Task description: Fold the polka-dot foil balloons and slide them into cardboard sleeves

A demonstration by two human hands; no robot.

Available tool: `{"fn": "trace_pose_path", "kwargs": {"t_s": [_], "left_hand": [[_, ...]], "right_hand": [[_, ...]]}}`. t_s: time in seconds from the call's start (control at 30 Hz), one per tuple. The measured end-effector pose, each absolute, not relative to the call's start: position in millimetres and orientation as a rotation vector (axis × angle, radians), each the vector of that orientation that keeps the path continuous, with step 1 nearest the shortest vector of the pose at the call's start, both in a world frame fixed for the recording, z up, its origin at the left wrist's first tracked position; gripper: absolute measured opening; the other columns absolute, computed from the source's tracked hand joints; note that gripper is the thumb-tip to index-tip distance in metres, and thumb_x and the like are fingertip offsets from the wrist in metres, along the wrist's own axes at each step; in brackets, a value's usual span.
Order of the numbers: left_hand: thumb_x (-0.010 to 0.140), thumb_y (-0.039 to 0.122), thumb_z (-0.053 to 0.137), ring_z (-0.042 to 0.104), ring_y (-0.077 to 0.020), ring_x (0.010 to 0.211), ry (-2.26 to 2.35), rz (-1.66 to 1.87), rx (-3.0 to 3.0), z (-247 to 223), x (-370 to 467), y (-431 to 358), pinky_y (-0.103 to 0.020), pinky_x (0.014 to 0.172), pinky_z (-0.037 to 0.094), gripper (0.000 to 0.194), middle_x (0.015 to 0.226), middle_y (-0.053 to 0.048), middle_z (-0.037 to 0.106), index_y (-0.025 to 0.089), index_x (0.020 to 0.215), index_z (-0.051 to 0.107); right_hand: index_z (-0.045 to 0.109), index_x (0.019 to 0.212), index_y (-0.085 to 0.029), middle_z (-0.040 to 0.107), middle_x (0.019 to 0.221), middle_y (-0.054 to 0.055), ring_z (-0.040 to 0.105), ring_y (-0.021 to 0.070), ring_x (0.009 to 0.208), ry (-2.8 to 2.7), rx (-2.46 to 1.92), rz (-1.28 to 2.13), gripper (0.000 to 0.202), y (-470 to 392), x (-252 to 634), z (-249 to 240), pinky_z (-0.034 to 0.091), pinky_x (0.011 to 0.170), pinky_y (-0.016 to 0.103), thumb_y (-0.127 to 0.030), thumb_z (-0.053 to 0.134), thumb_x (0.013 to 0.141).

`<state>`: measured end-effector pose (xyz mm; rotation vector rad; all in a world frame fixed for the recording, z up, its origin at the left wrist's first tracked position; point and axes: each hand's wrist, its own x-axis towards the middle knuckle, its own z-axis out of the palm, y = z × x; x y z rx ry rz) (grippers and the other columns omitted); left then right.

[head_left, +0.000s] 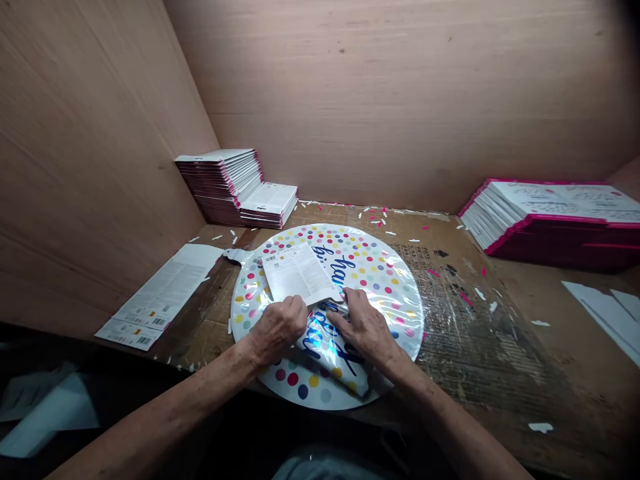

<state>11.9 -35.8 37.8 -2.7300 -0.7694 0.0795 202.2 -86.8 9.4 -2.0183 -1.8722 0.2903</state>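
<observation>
Walls (400, 100): plain wood, behind and left of the left grip (280, 323) and the right grip (367, 327).
Table (470, 387): topped with brown taped cardboard, beneath both grips.
Balloon (373, 280): round, flat, white foil, multicoloured dots; under both grips, tab (235, 256) pointing leftward past the left grip.
Right stack (560, 217): white cards with pink edges; well beyond the right grip, to its right.
Left stack (227, 187): similar cards at two heights; well beyond the left grip, to its left.
Loose cards (163, 293): white, printed, overlapping; left of the left grip, well apart.
Folded foil (325, 343): blue lettering, dots; on the balloon, between the grips, partly under the right.
Card (300, 273): white, printed, set askew over the balloon, just beyond the left grip.
Left grip: closed on the card's near edge.
Right grip: thumb and fingers slightly apart at the folded foil, near the card's corner; cannot tell whether clamped.
Scraps (466, 300): white and pink, scattered beyond and right of the right grip.
</observation>
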Motion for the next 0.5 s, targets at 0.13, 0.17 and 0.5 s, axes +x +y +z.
{"fn": "trace_pose_path", "kwargs": {"t_s": [0.13, 0.17, 0.5], "left_hand": [[0.086, 0.001, 0.04, 0.061, -0.0213, 0.066, -0.606, -0.147, -2.763, 40, 9, -38, -0.03, 0.052, 0.049, 0.023, 0.076, -0.008, 0.064, 0.014, 0.077, 0.057], [0.088, 0.004, 0.041, 0.064, -0.0213, 0.071, -0.651, -0.254, -2.768, 40, 9, -41, -0.031, 0.057, 0.052, 0.022, 0.08, -0.008, 0.066, 0.015, 0.079, 0.057], [0.08, 0.047, 0.066, 0.067, -0.0276, 0.104, -2.471, -1.995, -2.513, 10, 38, -60, -0.041, 0.089, 0.054, 0.053, 0.114, -0.013, 0.069, 0.015, 0.12, 0.055]], "right_hand": [[0.056, 0.088, -0.02, 0.065, 0.081, 0.005, 0.06, 0.021, 0.077, -1.751, -2.049, 0.357, 0.015, -78, 207, 6, 0.036, 0.064, 0.028, -0.035, 0.053, 0.089], [0.056, 0.088, -0.02, 0.066, 0.081, 0.005, 0.06, 0.0209, 0.077, -1.699, -2.025, 0.355, 0.013, -77, 208, 5, 0.036, 0.064, 0.028, -0.033, 0.052, 0.089], [0.049, 0.127, -0.012, 0.061, 0.125, 0.017, 0.059, 0.0286, 0.115, -1.586, -1.642, 0.465, 0.052, -91, 212, 11, 0.051, 0.089, 0.041, -0.048, 0.05, 0.089]]}}
